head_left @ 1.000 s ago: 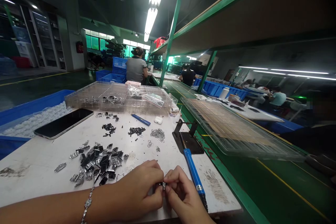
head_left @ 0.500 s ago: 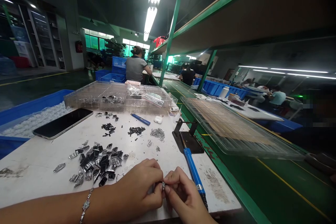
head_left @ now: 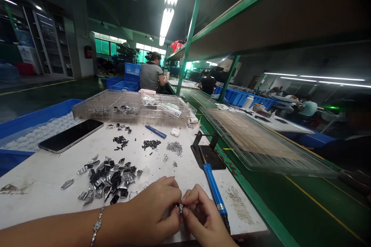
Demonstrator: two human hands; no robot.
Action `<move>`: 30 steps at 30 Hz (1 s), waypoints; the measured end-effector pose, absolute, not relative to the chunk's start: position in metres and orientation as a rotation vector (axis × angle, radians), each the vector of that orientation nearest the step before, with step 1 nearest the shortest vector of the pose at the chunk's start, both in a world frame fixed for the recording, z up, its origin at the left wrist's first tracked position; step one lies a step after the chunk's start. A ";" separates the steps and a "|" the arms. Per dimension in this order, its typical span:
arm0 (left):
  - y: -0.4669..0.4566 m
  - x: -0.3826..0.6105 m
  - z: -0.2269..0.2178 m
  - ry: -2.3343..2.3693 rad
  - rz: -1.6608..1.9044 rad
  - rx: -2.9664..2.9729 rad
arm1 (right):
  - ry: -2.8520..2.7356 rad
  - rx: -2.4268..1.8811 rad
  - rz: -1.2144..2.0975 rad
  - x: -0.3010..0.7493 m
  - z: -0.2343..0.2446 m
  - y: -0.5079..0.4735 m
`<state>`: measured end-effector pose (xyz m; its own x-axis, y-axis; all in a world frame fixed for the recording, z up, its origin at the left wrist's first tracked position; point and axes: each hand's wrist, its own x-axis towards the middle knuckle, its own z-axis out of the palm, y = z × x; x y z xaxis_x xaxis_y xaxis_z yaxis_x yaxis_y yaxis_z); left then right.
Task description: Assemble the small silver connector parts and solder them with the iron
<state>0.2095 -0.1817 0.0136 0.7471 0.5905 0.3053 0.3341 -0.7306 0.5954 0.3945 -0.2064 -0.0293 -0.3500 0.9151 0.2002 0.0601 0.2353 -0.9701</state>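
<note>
Fingertips of my left hand (head_left: 158, 208) and my right hand (head_left: 199, 212) meet at the table's front edge, pinching a small shiny metal part (head_left: 181, 207) between them. Most of that part is hidden by the fingers. Left of my left hand spreads a heap of black and silver metal pieces (head_left: 111, 179). Farther back lie a pile of small black parts (head_left: 151, 144) and a pile of tiny silver bits (head_left: 174, 147). Close to my right hand, a blue-handled soldering iron (head_left: 213, 187) rests in a black stand (head_left: 210, 154).
A phone (head_left: 71, 135), a blue pen-like tool (head_left: 155, 131) and a white earbud case (head_left: 175, 132) lie on the white table (head_left: 52, 173). Behind stands a clear divided tray (head_left: 95, 102). A blue bin (head_left: 63, 108) is at left, a green shelf post (head_left: 189, 27) at right. Other people sit farther off.
Both hands stay together at nearly the same spot, with the metal part showing slightly more between the fingertips. A person in the background has turned their head and drawn an arm in.
</note>
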 end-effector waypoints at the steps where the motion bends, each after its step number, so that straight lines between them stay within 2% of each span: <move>1: -0.181 0.210 0.014 0.695 0.663 2.429 | -1.629 -0.921 1.245 0.394 -0.028 -0.206; 18: -0.174 0.206 0.010 0.753 0.803 2.293 | -1.461 -0.929 1.244 0.377 -0.010 -0.204; 30: -0.174 0.205 0.006 0.652 0.854 2.280 | -1.305 -0.920 1.034 0.370 -0.014 -0.208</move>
